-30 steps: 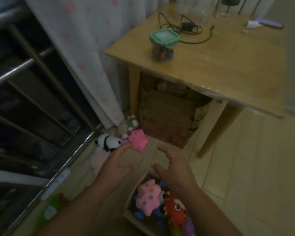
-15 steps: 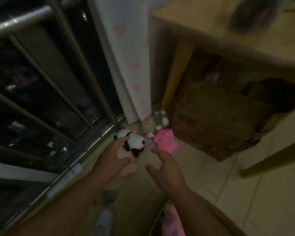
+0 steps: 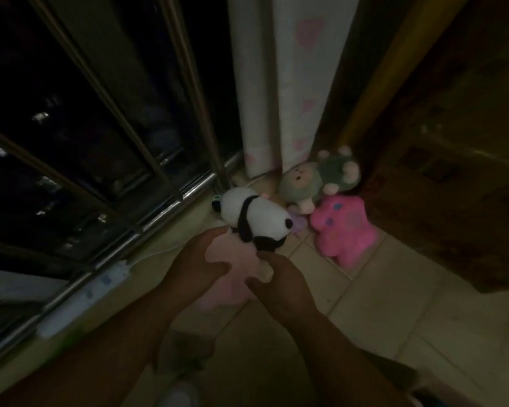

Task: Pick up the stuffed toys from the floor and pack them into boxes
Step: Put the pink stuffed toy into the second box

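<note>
A panda plush lies on top of a pale pink plush toy on the floor by the window rail. My left hand grips the pale pink toy's left side, thumb laid over it. At the toy's right edge, just under the panda, my right hand holds it with curled fingers. Behind them sit a light green plush and a darker green plush. A bright pink plush stands to the right. No packing box is in view.
Metal window bars and a floor rail run along the left. A white power strip lies beside the rail. A curtain hangs behind the toys. A table leg and a brown cardboard box stand on the right.
The view has dropped close to the floor. Both hands have moved forward from open reaching and closed on the pale pink toy under the panda. The toy-filled box has left the view.
</note>
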The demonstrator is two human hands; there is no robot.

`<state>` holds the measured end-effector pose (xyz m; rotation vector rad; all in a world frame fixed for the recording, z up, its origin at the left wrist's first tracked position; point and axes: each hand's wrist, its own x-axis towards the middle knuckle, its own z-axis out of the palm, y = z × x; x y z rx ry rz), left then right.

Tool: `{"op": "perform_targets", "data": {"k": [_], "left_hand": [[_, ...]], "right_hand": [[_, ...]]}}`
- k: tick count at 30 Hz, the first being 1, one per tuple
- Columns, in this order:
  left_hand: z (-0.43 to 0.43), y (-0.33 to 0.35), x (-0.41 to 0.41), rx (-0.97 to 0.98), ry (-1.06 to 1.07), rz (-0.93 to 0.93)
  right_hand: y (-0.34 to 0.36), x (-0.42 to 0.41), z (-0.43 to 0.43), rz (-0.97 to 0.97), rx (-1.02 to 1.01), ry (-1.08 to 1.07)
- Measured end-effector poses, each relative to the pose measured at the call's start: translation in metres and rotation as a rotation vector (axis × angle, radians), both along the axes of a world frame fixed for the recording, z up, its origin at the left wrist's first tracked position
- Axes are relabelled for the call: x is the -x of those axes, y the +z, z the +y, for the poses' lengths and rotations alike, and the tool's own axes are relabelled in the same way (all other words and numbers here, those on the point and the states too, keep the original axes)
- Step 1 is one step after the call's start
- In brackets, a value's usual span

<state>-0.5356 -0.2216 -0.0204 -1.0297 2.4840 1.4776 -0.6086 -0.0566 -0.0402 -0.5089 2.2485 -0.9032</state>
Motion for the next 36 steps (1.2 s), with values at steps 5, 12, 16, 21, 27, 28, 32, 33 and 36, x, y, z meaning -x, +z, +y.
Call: {"op": "perform_targets", "data": {"k": [5, 12, 16, 21, 27, 28, 32, 33, 36], "left_hand": [[-0.022, -0.075, -0.005, 0.034, 0.024, -0.036], [-0.033, -0.124, 0.004, -0.003, 0.032, -0.135], [-0.039, -0.136, 0.003, -0.078, 0.117, -0.221], [-0.041, -0.148, -0.003, -0.381, 0.422, -0.125], [-0.045, -0.146, -0.028, -0.46, 0.554, -0.102], [-0.038, -0.125, -0.03, -0.424, 0.56, -0.088], [-0.012, -0.041, -0.033, -0.304, 0.452, -0.046], [-0.006, -0.024, -0.031, -0.288, 0.427, -0.043], [0.009, 0.027, -0.024, -0.243, 0.379, -0.037]], "right_hand": [[-0.075, -0.001, -0.023, -0.041, -0.009, 0.029], [-0.132, -0.002, -0.033, -0.022, -0.097, 0.105], [-0.141, 0.003, -0.04, -0.162, -0.08, 0.072], [-0.135, -0.002, -0.051, -0.185, 0.036, 0.02], [-0.09, -0.01, -0.054, -0.107, 0.081, 0.027], [-0.079, -0.013, -0.051, -0.107, 0.092, 0.031], [-0.024, -0.022, -0.033, -0.054, 0.144, -0.003], [-0.009, -0.022, -0.026, -0.035, 0.149, -0.019], [0.043, -0.021, -0.005, -0.018, 0.159, -0.078]]}}
